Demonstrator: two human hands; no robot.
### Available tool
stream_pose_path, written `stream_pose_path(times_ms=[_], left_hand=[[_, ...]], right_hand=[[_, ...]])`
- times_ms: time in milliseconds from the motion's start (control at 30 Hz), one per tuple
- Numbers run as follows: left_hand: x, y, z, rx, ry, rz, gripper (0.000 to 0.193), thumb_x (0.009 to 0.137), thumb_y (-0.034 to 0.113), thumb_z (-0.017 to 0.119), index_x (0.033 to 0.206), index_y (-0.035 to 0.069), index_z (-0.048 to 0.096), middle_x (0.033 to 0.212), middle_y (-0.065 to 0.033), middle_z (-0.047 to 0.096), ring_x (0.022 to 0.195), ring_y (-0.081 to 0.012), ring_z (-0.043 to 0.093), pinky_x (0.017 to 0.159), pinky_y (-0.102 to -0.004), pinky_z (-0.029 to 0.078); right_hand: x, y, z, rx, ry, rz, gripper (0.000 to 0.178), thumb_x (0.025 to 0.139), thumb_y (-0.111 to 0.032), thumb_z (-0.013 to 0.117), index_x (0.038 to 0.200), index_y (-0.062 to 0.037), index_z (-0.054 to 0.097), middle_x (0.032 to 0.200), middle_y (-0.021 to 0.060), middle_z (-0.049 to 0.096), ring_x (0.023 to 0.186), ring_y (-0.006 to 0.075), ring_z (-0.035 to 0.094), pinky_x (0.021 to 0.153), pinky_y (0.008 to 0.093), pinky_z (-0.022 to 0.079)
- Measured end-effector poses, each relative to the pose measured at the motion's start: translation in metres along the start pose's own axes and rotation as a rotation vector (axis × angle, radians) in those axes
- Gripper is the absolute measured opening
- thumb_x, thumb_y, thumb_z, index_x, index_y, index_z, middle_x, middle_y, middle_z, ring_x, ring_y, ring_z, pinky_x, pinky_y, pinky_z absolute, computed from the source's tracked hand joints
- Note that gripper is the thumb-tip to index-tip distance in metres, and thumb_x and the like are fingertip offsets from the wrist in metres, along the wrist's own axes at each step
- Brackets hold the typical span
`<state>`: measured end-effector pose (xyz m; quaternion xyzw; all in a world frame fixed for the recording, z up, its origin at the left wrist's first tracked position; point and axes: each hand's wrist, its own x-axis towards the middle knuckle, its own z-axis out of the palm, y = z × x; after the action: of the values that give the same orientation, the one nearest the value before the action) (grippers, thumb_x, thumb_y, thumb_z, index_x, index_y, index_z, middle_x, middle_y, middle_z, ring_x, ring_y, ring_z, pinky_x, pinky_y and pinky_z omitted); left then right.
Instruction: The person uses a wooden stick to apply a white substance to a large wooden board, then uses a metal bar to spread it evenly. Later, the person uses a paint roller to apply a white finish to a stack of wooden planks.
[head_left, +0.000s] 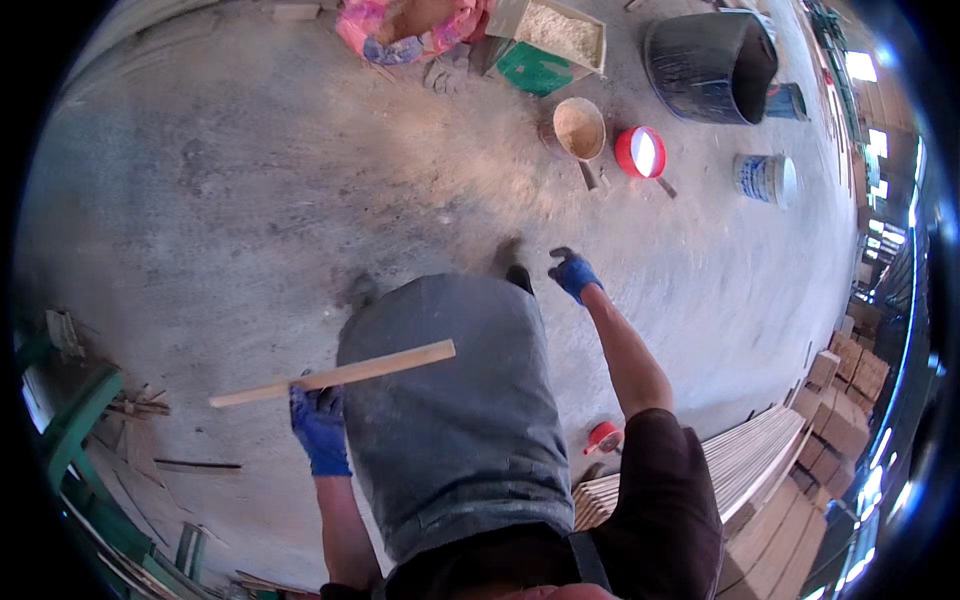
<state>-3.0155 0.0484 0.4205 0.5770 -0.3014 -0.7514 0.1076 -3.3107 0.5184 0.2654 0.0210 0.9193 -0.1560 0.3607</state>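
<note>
My left hand (320,420), in a blue work glove, is closed round a pale wooden strip (390,367). The strip lies at a slight slant across the front of my grey apron (450,430), its right end higher than its left. My right hand (573,273), in a blue glove with dark fingers, is stretched forward to the right of the apron. Its fingers are apart and slightly bent, with nothing seen between them. My shoe tips show just beyond the apron's far edge.
Ahead on the dusty concrete floor stand a powder-filled pan (578,130), a red pan (640,153), a white bucket (765,180), a large dark tub (705,65), a green-sided box (545,65) and a pink sack (365,30). Green machinery (80,420) is at left; stacked boards (750,450) at right.
</note>
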Motion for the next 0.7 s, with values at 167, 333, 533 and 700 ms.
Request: stream_pose_path(times_ms=[167, 333, 533, 700], left_hand=[[0.033, -0.054, 0.074, 0.546, 0.254, 0.252, 0.049, 0.099, 0.034, 0.048, 0.138, 0.004, 0.042, 0.127, -0.0115, 0.053, 0.112, -0.0240, 0.055, 0.092, -0.0355, 0.048], [0.044, -0.072, 0.079, 1.165, 0.434, 0.320, 0.045, 0.092, 0.020, 0.061, 0.130, -0.001, 0.047, 0.120, -0.0150, 0.055, 0.109, -0.0264, 0.056, 0.091, -0.0360, 0.048], [0.045, -0.077, 0.166, 0.699, 0.647, 0.131, 0.028, 0.093, 0.023, 0.055, 0.117, 0.008, 0.053, 0.091, -0.0070, 0.060, 0.080, -0.0210, 0.061, 0.067, -0.0315, 0.052], [0.052, -0.076, 0.161, 0.768, 0.662, 0.182, 0.033, 0.091, 0.026, 0.060, 0.116, 0.006, 0.055, 0.096, -0.0104, 0.061, 0.087, -0.0246, 0.060, 0.074, -0.0345, 0.049]], right_hand=[[0.231, 0.027, 0.010, -0.036, 0.015, -0.032, 0.057, 0.077, -0.030, 0.070, 0.129, -0.0134, 0.052, 0.120, 0.0253, 0.058, 0.115, 0.0414, 0.053, 0.098, 0.0447, 0.044], [0.391, 0.050, 0.025, -0.048, 0.165, -0.163, 0.059, 0.079, -0.026, 0.066, 0.132, -0.0074, 0.047, 0.125, 0.0287, 0.053, 0.116, 0.0437, 0.051, 0.100, 0.0463, 0.043], [0.418, 0.024, 0.050, -0.135, 0.291, -0.238, 0.057, 0.078, -0.017, 0.062, 0.131, -0.0061, 0.045, 0.123, 0.0306, 0.052, 0.111, 0.0451, 0.053, 0.096, 0.0487, 0.045], [0.369, 0.014, 0.080, -0.026, 0.131, -0.219, 0.062, 0.077, -0.024, 0.067, 0.132, -0.0047, 0.045, 0.123, 0.0294, 0.052, 0.111, 0.0439, 0.053, 0.093, 0.0485, 0.046]])
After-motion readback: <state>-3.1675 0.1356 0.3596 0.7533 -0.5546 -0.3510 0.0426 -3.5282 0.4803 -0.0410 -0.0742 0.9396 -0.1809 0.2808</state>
